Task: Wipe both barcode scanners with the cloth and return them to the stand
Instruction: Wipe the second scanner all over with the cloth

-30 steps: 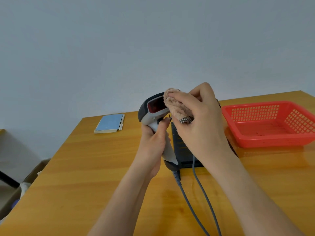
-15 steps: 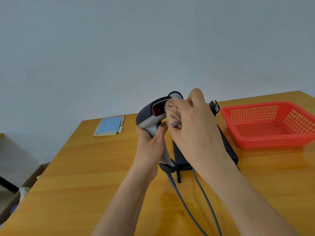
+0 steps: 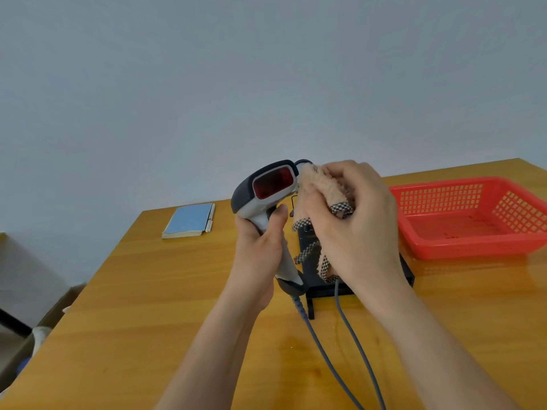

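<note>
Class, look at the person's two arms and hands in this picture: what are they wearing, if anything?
Nothing that shows. The left hand and right hand are bare, with no gloves, rings or watch visible. Both forearms are uncovered to the picture's bottom edge; no sleeves appear.

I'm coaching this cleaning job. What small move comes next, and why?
Probably draw the cloth across the red window: the right hand presses it only beside the scanner head, which the left hand holds up.
</note>
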